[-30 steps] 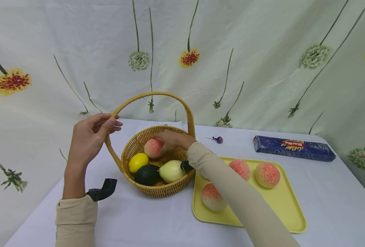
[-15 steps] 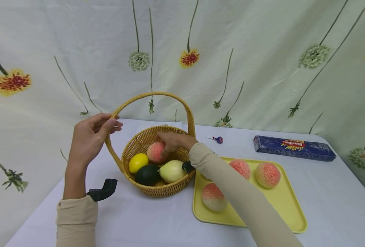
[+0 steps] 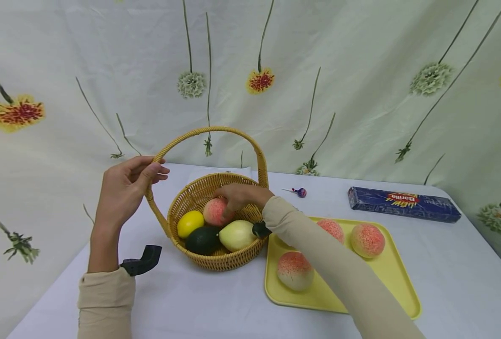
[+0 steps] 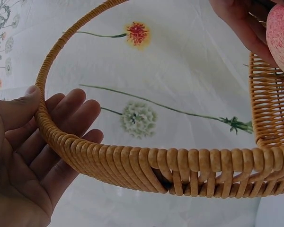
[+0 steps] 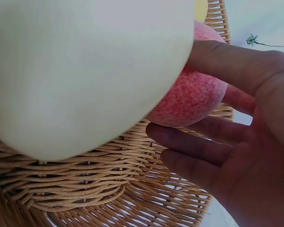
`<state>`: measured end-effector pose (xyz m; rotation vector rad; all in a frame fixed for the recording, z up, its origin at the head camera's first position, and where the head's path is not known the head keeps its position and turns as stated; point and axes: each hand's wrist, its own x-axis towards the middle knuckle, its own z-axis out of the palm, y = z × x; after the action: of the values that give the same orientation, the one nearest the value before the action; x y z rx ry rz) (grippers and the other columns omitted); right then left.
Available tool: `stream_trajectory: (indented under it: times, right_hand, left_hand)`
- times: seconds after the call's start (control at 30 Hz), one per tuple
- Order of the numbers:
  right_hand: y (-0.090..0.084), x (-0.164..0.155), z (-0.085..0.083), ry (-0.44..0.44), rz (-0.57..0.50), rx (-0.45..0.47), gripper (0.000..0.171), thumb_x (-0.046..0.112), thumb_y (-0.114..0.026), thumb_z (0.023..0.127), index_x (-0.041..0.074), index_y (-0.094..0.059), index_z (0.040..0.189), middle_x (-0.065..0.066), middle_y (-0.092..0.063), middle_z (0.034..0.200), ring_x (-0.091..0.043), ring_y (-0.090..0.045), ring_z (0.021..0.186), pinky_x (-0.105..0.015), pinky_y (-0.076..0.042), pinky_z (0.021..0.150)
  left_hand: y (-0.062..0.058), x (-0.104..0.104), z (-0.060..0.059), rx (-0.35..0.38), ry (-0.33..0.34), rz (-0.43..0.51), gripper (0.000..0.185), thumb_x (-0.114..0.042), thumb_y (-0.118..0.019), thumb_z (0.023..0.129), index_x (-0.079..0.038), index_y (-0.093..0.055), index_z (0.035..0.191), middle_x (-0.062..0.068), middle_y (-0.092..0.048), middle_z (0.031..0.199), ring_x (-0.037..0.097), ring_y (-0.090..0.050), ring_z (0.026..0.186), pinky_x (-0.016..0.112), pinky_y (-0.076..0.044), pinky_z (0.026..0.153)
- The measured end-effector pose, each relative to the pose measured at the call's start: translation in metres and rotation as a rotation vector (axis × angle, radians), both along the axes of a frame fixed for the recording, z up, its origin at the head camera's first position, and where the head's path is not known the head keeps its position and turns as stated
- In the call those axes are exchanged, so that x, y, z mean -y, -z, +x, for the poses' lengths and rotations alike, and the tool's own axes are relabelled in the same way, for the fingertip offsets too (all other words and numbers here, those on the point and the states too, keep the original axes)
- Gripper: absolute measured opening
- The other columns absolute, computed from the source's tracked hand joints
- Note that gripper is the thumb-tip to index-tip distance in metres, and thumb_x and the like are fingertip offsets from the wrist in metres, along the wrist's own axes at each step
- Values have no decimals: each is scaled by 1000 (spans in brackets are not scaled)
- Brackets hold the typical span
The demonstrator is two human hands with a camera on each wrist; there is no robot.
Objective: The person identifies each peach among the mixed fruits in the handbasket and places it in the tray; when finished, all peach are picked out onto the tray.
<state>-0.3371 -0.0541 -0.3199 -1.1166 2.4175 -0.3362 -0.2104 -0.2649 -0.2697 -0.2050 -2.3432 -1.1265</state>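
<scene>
My left hand [image 3: 121, 195] pinches the left side of the arched handle [image 3: 216, 128] of a wicker basket [image 3: 227, 262], thumb in front and fingers behind. Inside the basket, my right hand [image 3: 244, 197] holds a pink peach [image 3: 214, 211] low against the back half. In the right wrist view, thumb and fingers lie around the peach [image 5: 194, 97], partly hidden by a large pale pear [image 5: 85, 71]. A yellow lemon [image 3: 190, 224], a dark green avocado [image 3: 202, 240] and the pear [image 3: 236, 235] fill the front of the basket.
To the right, a yellow tray [image 3: 386, 282] carries several peaches [image 3: 367, 240], partly covered by my right sleeve [image 3: 327, 263]. Behind it lie a lollipop [image 3: 300, 192] and a blue Barilla box [image 3: 403, 204]. A flowered cloth [image 3: 360, 94] hangs behind the table.
My right hand has brought the peach slightly right and down in the basket, toward the pear. My left hand keeps its place on the handle.
</scene>
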Motion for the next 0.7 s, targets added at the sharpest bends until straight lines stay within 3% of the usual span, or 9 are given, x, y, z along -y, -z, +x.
stream_trajectory:
  times: [0.4, 0.7]
  right_hand:
    - [-2, -3, 2, -45, -55, -15, 57, 24, -71, 85, 11, -49, 136, -5, -57, 126, -17, -52, 110, -27, -45, 91]
    - [-2, -5, 1, -41, -103, 18, 63, 25, -73, 83, 11, -47, 139, -5, -58, 125, -17, -53, 110, -28, -45, 92]
  left_hand:
    - [1, 1, 0, 7, -5, -2, 34, -25, -56, 97, -4, -63, 122, 14, -70, 104, -5, -65, 83, 8, -50, 74]
    - [1, 1, -1, 10, -4, -2, 34, -25, -56, 97, -4, -63, 122, 14, -70, 104, -3, -66, 83, 8, -50, 73]
